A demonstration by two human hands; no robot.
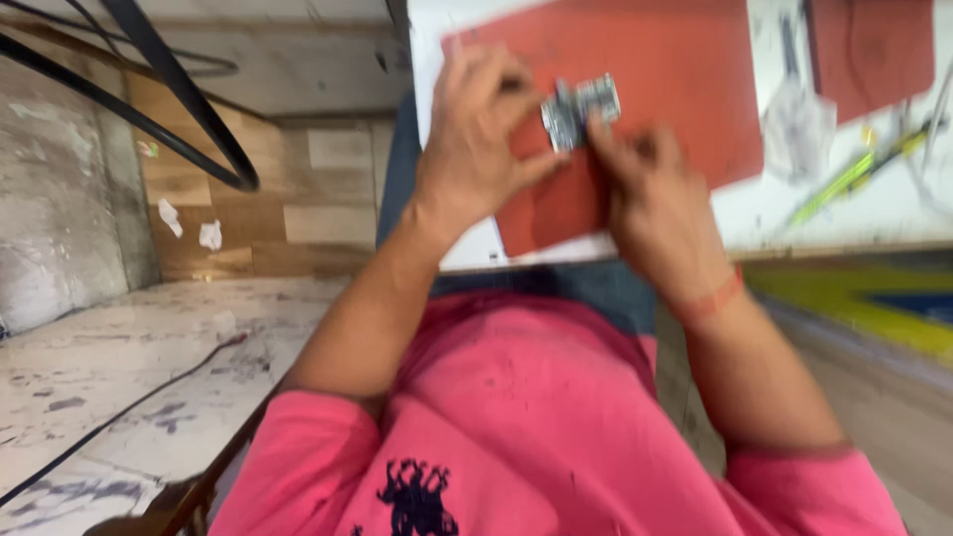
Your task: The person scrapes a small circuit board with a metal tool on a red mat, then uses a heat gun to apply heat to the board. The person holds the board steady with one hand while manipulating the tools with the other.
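My left hand (pixel 476 139) and my right hand (pixel 660 203) meet over a red mat (pixel 685 89) on a white table. Between their fingertips they both hold a small grey metal part (pixel 579 107) with ribbed or toothed edges; the blur hides its details. The left thumb and fingers pinch its left side, and the right fingers press its lower right side. A red band circles my right wrist. My pink shirt fills the bottom of the view.
A second red mat (pixel 874 50) lies at the top right. Beside it are a crumpled clear wrapper (pixel 794 129) and a yellow-green tool (pixel 859 174). Black cables (pixel 149 89) curve at the top left above a wooden wall. A stained white surface (pixel 119 377) with a thin cable lies at the left.
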